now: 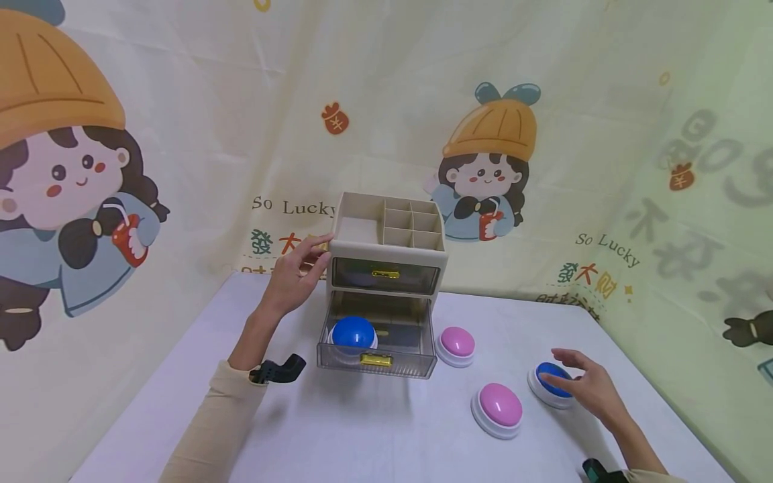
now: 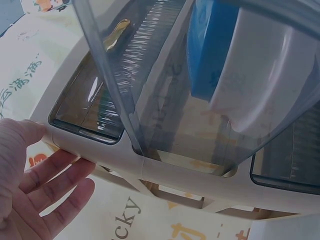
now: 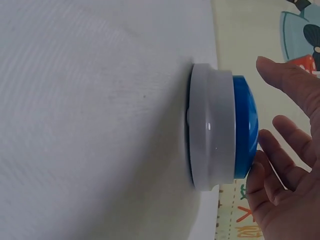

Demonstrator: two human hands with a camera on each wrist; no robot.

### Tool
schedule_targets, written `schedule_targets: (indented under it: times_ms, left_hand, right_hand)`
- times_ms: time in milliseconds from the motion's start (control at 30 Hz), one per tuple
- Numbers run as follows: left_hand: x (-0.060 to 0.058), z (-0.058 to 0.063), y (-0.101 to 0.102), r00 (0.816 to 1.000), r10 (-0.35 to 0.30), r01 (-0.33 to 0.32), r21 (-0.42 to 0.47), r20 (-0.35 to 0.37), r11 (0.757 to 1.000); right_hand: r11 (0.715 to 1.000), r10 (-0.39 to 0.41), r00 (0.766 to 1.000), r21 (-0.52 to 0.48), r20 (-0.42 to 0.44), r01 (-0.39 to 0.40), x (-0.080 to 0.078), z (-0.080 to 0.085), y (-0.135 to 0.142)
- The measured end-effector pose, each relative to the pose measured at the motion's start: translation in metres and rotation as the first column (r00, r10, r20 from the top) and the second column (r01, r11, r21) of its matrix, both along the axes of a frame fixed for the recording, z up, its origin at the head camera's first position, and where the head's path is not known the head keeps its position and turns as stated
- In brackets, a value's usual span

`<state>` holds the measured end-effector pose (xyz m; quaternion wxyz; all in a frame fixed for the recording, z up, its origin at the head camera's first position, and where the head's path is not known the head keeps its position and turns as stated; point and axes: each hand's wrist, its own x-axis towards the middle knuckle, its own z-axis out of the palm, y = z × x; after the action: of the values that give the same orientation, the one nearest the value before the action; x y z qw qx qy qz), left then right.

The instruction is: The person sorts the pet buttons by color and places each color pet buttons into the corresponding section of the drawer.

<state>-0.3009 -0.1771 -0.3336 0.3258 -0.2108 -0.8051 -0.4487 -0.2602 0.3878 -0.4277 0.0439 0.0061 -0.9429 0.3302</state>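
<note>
A beige desktop drawer unit (image 1: 386, 249) has its clear lower drawer (image 1: 417, 362) pulled out. Inside that drawer, at its left side, is a blue dome push button (image 1: 353, 332) with a white base. My left hand (image 1: 296, 278) touches the unit's upper left side with thumb and fingertips, its fingers loosely bent. Over at the right, another blue push button (image 3: 245, 127) stands on the table. My right hand (image 3: 287, 165) is spread just over its blue dome, thumb apart from it and lower fingertips at or very near its edge; contact is hard to tell.
Two pink push buttons, one near the drawer (image 1: 457, 343) and one closer to me (image 1: 500, 406), stand on the white table (image 1: 362, 436). The upper drawer (image 1: 386, 276) is closed. Compartments top the unit, and a printed cloth (image 1: 386, 154) hangs behind.
</note>
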Motion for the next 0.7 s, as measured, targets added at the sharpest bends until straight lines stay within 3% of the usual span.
schedule_targets:
  times_ms: [300, 433, 600, 700]
  left_hand:
    - [-0.001, 0.0, 0.0, 1.0, -0.003, 0.003, 0.004, -0.002, 1.0]
    - [-0.001, 0.0, 0.0, 1.0, -0.005, 0.005, 0.003, -0.005, 1.0]
    - [-0.002, -0.001, -0.001, 1.0, -0.008, 0.008, 0.005, -0.001, 1.0]
    - [-0.002, -0.001, 0.0, 1.0, -0.012, 0.012, 0.007, 0.003, 1.0]
  right_hand:
    - [0.996, 0.014, 0.993, 0.091, 0.121, -0.025, -0.008, -0.013, 0.002]
    - [0.994, 0.009, 0.992, 0.106, 0.123, -0.022, -0.01, -0.015, 0.001]
    - [0.994, -0.007, 0.993, 0.105, 0.121, -0.005, -0.008, -0.014, -0.001]
    - [0.999, -0.023, 0.991, 0.047, 0.135, 0.017, -0.006, -0.012, 0.001]
